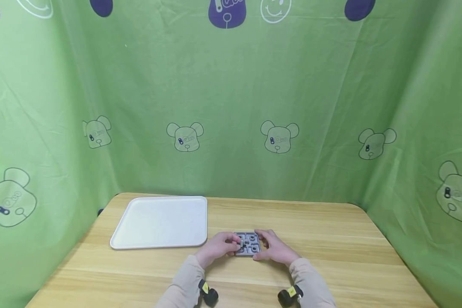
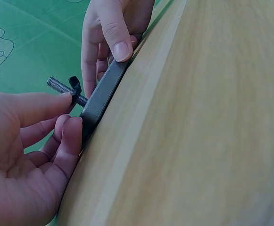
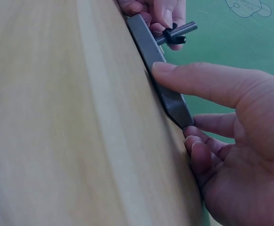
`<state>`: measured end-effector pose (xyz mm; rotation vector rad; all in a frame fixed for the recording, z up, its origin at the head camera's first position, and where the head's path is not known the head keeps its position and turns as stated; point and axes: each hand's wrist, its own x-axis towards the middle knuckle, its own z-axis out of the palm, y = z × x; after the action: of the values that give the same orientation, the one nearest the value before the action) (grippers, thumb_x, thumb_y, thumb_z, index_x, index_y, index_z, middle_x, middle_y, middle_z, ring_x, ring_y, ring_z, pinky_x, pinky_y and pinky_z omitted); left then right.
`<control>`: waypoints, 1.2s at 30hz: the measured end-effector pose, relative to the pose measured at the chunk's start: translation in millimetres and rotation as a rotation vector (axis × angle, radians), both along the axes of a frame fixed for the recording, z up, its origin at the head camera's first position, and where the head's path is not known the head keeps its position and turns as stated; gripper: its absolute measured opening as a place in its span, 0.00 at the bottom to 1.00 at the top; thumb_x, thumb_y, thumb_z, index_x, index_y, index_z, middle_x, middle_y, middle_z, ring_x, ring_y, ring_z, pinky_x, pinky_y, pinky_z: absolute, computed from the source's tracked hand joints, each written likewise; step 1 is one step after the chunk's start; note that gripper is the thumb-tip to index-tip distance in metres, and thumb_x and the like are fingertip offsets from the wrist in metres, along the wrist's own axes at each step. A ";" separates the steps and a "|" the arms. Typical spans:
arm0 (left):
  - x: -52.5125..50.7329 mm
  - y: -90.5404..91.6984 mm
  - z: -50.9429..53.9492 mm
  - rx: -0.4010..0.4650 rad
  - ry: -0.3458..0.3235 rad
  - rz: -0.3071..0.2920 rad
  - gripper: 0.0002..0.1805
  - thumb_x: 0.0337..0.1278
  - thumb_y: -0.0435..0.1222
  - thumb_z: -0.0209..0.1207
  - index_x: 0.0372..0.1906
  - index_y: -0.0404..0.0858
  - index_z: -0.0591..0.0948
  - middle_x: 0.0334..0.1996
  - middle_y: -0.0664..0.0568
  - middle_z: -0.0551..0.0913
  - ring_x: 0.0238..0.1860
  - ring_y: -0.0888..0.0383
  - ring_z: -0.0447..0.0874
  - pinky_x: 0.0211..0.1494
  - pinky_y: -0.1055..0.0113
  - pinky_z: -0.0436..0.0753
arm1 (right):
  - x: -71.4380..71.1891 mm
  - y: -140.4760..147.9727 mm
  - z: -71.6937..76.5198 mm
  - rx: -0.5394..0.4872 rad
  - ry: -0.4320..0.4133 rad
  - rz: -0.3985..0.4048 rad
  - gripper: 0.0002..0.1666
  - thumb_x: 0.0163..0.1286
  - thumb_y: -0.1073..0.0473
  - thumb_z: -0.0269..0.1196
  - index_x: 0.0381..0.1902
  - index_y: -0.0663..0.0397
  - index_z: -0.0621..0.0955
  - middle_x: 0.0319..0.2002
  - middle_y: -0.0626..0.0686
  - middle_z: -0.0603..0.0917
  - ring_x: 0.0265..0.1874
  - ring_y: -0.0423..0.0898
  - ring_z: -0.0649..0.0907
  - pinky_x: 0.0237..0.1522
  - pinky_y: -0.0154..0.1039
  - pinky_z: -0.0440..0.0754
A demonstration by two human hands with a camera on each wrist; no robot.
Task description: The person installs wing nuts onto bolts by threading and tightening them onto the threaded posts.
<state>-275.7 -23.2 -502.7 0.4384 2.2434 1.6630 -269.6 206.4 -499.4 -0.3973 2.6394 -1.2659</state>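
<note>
A grey square metal plate (image 1: 252, 251) with round recesses lies flat on the table between both hands. From its left part a threaded bolt (image 2: 57, 84) stands up, bearing a black wing nut (image 2: 75, 84) partway along its thread. My left hand (image 1: 218, 247) pinches the wing nut; in the left wrist view its lower fingers lie close against the plate's edge. My right hand (image 1: 276, 249) grips the plate's right side, thumb on the near edge and fingers round the far corner. The right wrist view shows the wing nut (image 3: 173, 37) beside the left fingertips.
A white rectangular tray (image 1: 159, 222) lies on the wooden table (image 1: 312, 226), left of the plate and further back. Green printed curtains (image 1: 231, 171) enclose the table's back and sides. Each wrist carries a small black camera, such as the one on the right wrist (image 1: 285, 298).
</note>
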 end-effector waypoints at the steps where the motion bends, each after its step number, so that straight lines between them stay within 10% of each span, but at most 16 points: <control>1: 0.0 -0.1 -0.2 0.000 0.002 0.000 0.12 0.55 0.31 0.61 0.45 0.31 0.82 0.38 0.48 0.82 0.33 0.60 0.76 0.37 0.70 0.79 | 0.2 -0.1 0.2 0.003 0.002 0.000 0.56 0.46 0.54 0.76 0.71 0.60 0.64 0.56 0.59 0.72 0.57 0.55 0.74 0.64 0.61 0.68; 36: -0.1 -1.3 1.3 0.027 -0.006 -0.015 0.14 0.47 0.27 0.65 0.42 0.31 0.81 0.30 0.54 0.76 0.32 0.62 0.74 0.33 0.74 0.78 | 3.7 -1.5 3.7 0.001 -0.004 -0.009 0.55 0.45 0.56 0.76 0.71 0.60 0.64 0.55 0.59 0.72 0.55 0.54 0.74 0.64 0.59 0.69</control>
<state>-275.8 -24.5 -501.3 0.4548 2.2102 1.6875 -265.9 205.0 -495.7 -0.3825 2.6414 -1.2668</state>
